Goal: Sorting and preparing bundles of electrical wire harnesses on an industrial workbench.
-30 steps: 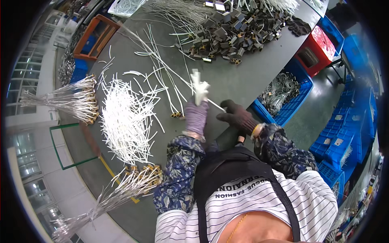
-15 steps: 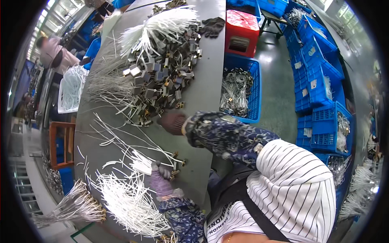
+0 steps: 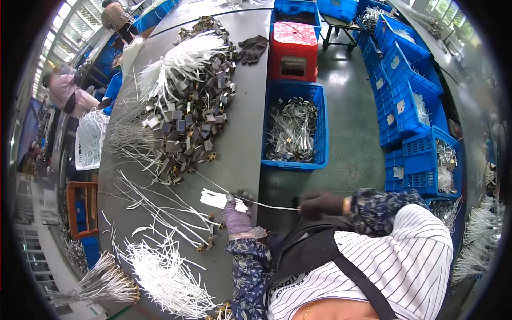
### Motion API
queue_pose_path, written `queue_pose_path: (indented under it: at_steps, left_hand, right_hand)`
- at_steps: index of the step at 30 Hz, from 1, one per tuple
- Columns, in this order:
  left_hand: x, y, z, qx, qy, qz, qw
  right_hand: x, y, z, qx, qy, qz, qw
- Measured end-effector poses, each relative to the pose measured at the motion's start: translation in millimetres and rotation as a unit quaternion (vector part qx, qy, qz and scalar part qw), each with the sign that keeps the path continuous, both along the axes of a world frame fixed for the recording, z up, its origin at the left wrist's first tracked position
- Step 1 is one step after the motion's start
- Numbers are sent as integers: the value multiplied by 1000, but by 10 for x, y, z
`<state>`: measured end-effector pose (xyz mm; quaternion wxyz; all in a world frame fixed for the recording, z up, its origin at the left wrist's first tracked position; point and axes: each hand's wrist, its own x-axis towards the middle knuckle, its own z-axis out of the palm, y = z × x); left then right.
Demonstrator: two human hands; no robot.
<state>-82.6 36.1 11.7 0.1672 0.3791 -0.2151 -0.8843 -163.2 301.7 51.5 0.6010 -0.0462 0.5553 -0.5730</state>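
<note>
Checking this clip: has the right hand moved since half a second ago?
Yes, rightward: it was over the table then, and now the right hand is out past the table's right edge.

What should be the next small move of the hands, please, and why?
Perhaps the right hand should gently draw the pale strand outward, because it spans the gap to the left hand, which holds white tubes.

**Bright Room, Soft Edges**

We see bright light, with windows [image 3: 65, 25] glowing at upper left and upper right. Glare spots the floor [image 3: 338, 80]. The right hand [image 3: 322, 205] looks blurred; toward the dark circular border we find bending and softness.
</note>
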Motion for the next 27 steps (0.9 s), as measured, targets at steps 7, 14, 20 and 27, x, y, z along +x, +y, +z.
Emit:
queue_pose_path:
  at_steps: [7, 14, 20, 27]
  left_hand:
    - [-76, -302, -43, -85, -6, 73, 994]
    - [-69, -460, 1330, -222, -97, 173, 955]
    - [192, -1061, 1068, -260, -23, 269, 927]
    - [403, -1219, 716, -238, 24, 142, 961]
  right_hand:
    - [2, 1700, -594, 308, 54, 153, 937]
    - [16, 1812, -753, 334, 75, 153, 927]
    - [-106, 1558, -856, 270, 91, 92, 954]
    - [-94, 1523, -806, 206, 81, 91, 971]
